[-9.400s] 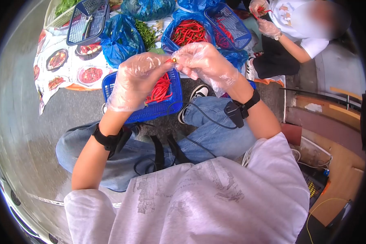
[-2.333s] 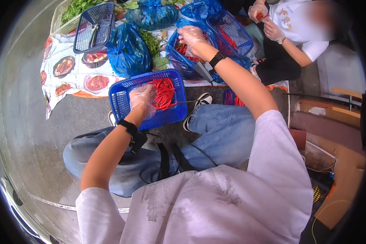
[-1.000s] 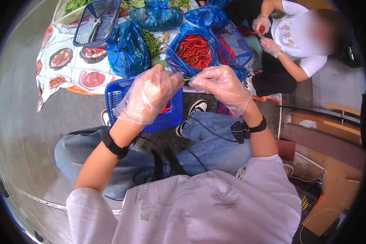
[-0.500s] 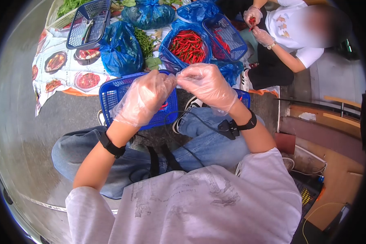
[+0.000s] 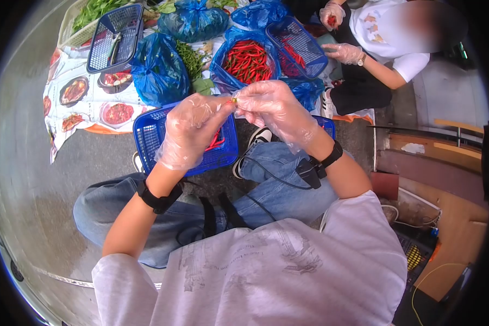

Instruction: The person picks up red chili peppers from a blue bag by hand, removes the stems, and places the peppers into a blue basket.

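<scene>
My left hand (image 5: 190,127), in a clear plastic glove, has thumb and fingers pinched together in front of me. My right hand (image 5: 277,111), gloved too, is pinched against the left fingertips. Between them shows a tiny yellow-green bit, apparently a chili stem (image 5: 234,100); anything more is hidden by the fingers. Under the left hand stands a blue basket (image 5: 144,138) with a few red chilies (image 5: 216,142) in it. Just beyond my hands, a blue plastic bag (image 5: 218,61) is open, full of red chilies (image 5: 249,61).
Tied blue bags (image 5: 160,68), green chilies (image 5: 192,58) and a dark blue basket with a metal tool (image 5: 114,46) lie on the printed sheet (image 5: 87,111). Another basket (image 5: 315,57) holds red chilies. At right, a gloved co-worker (image 5: 383,41) holds red chilies. A cable (image 5: 266,176) crosses my lap.
My hands have turned and lowered slightly, bringing the green bit between the fingertips into view. The co-worker's hands have moved apart, red chilies staying in one of them.
</scene>
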`<action>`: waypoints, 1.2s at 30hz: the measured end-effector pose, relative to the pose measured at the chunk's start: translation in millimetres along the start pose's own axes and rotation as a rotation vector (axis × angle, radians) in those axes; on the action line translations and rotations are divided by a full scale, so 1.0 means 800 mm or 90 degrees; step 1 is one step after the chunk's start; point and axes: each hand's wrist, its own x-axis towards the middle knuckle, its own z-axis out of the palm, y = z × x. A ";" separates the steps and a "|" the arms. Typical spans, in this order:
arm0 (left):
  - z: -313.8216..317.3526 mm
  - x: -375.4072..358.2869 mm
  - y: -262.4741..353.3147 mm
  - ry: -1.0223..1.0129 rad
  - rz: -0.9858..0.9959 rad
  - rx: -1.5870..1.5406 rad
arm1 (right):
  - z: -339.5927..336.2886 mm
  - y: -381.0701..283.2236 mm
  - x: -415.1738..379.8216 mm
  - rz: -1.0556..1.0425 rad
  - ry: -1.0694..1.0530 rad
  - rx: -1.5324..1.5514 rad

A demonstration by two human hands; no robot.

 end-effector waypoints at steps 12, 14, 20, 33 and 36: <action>0.067 -0.085 -0.139 0.221 -0.787 -0.562 | -0.066 0.001 0.202 -0.070 0.107 -0.084; 0.088 -0.124 -0.194 0.247 -0.880 -0.626 | -0.104 0.025 0.236 -0.020 0.261 -0.219; 0.091 -0.190 -0.259 0.173 -1.082 -0.549 | -0.281 0.199 0.261 -0.105 0.344 -0.867; 0.096 -0.135 -0.138 -0.498 -0.546 0.017 | -0.264 0.232 0.314 -0.120 0.214 -1.030; 0.076 -0.075 -0.054 -0.258 -0.708 -0.019 | -0.289 0.213 0.309 -0.226 0.044 -1.100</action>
